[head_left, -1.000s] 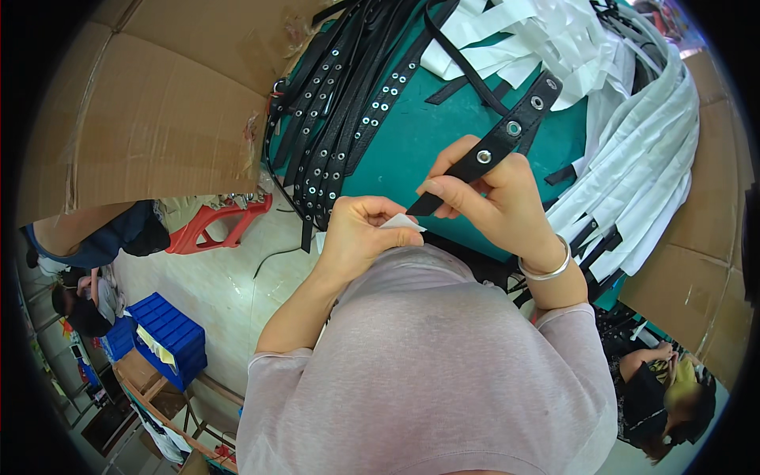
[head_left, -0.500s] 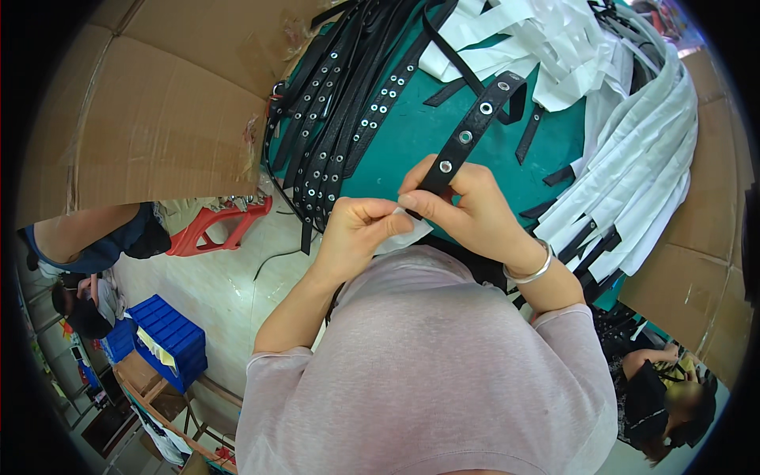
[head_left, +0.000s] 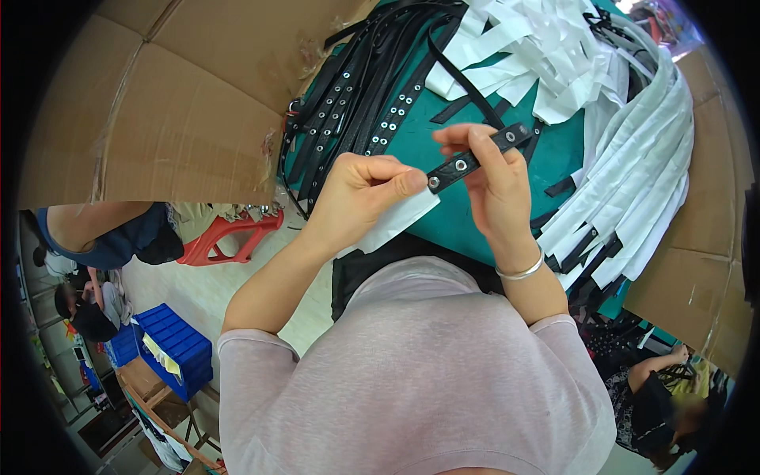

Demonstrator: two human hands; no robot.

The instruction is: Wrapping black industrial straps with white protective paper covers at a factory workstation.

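Observation:
A black leather belt [head_left: 459, 165] with a row of silver eyelets runs slantwise between my hands over the green tabletop [head_left: 427, 226]. At its lower end my left hand [head_left: 360, 194] is closed, thumb pressed on the forefinger, gripping the belt. A white paper strip [head_left: 400, 222] hangs under that same hand. My right hand [head_left: 499, 186] wraps loosely around the belt farther up, thumb across its face and fingers behind. Past it, the belt's far part bends back and its course is partly hidden.
Many black eyeleted straps [head_left: 360, 95] lie heaped at the back left. White paper strips [head_left: 522, 47] and a bundle of white-covered straps [head_left: 633, 174] fill the right. Cardboard [head_left: 198, 111] walls both sides. Left, a red stool [head_left: 229, 241], blue crate [head_left: 178, 348] and other people.
My right hand has moved from the belt's lower end to farther up it. My left hand now grips that end, and more white strip shows beneath it.

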